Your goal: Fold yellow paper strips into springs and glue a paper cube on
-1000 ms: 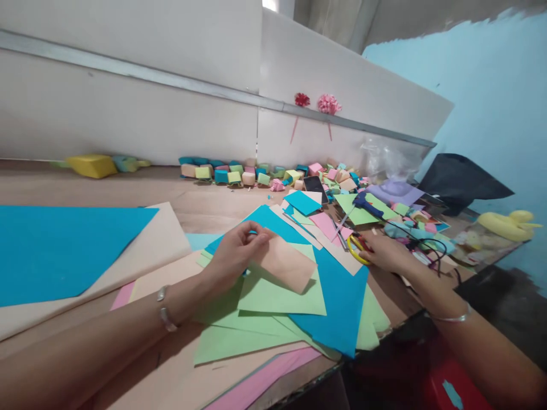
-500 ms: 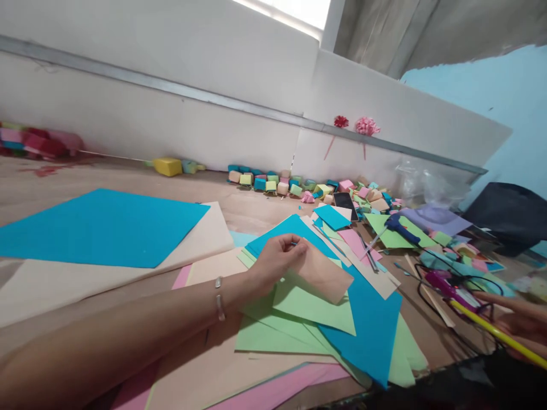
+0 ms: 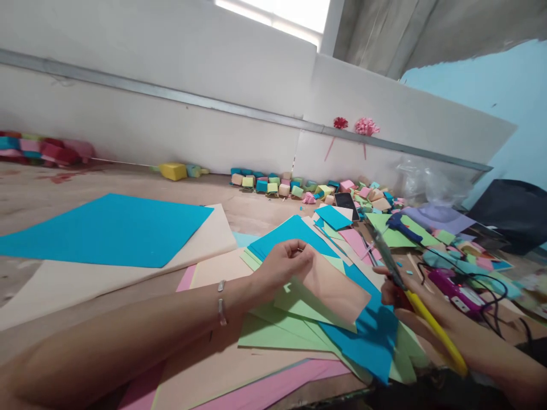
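My left hand (image 3: 284, 267) pinches the upper left corner of a peach piece of paper (image 3: 339, 285). That paper hangs over green sheets (image 3: 290, 333) and a blue sheet (image 3: 371, 324). On the right, my right hand (image 3: 423, 313) is closed around scissors (image 3: 431, 327) with yellow handles. Their grey blades point up and to the left, slightly blurred, apart from the peach paper. I cannot tell whether the blades are parted.
A large blue sheet (image 3: 106, 230) lies at left. Small paper boxes (image 3: 273, 187) line the wall. At right are a glue gun (image 3: 404, 228), a purple power strip (image 3: 457, 291) with black cables, and a phone (image 3: 346, 205). Pink paper (image 3: 273, 387) lies near the front edge.
My right hand has come in from the right edge with the scissors, moving left toward the peach paper. My left hand keeps its pinch and has shifted slightly right.
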Action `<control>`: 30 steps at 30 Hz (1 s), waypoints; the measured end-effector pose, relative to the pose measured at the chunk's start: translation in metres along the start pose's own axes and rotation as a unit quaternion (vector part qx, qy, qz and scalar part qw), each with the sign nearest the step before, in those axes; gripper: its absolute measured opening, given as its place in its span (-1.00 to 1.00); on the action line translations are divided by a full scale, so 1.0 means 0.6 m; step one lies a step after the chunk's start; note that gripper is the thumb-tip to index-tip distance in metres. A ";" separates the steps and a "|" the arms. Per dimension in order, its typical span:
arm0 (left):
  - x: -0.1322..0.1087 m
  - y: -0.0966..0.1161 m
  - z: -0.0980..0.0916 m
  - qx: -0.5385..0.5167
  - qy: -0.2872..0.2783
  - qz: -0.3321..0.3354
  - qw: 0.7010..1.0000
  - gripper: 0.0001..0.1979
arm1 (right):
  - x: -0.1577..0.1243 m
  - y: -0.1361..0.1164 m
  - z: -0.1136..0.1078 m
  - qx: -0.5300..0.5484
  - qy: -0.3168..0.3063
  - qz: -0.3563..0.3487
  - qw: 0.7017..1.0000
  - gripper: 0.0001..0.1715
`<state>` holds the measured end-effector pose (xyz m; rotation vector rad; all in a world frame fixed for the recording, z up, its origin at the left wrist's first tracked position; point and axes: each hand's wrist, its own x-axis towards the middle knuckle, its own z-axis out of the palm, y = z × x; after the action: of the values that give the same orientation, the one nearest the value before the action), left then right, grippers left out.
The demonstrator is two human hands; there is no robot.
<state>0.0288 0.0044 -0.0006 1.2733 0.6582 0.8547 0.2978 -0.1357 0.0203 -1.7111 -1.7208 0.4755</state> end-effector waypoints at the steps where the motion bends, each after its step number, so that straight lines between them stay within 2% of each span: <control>1: 0.001 -0.002 -0.001 0.007 -0.002 0.009 1.000 -0.67 | 0.004 0.000 0.000 -0.015 -0.050 0.001 0.999 -0.36; 3: 0.004 -0.005 -0.003 0.024 -0.007 0.025 0.999 -0.69 | 0.008 0.003 -0.001 -0.038 -0.112 0.007 0.993 -0.25; 6: 0.008 -0.007 -0.004 0.049 0.004 0.049 0.998 -0.71 | 0.008 0.002 0.000 -0.045 -0.129 0.018 0.990 -0.19; 11: 0.007 -0.008 -0.002 0.053 0.004 0.053 0.997 -0.72 | 0.004 -0.005 0.019 -0.106 -0.098 0.024 0.989 -0.22; 15: 0.002 -0.008 0.001 0.028 -0.002 0.035 0.999 -0.69 | 0.006 -0.020 0.036 -0.154 -0.080 -0.016 0.985 -0.40; 20: 0.000 -0.006 0.002 0.020 -0.008 0.019 1.000 -0.67 | 0.014 -0.050 0.049 -0.193 -0.118 -0.049 0.973 -0.50; 23: 0.001 -0.007 0.001 0.021 -0.004 0.015 1.000 -0.67 | 0.014 -0.051 0.056 -0.239 -0.127 -0.071 0.960 -0.56; 30: 0.003 -0.014 -0.003 -0.004 -0.033 0.016 0.999 -0.70 | 0.000 -0.036 0.075 -0.355 -0.071 -0.124 0.924 -0.48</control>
<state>0.0300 0.0064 -0.0094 1.3027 0.5839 0.8377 0.2516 -0.1291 0.0023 -1.9094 -2.3685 -0.1816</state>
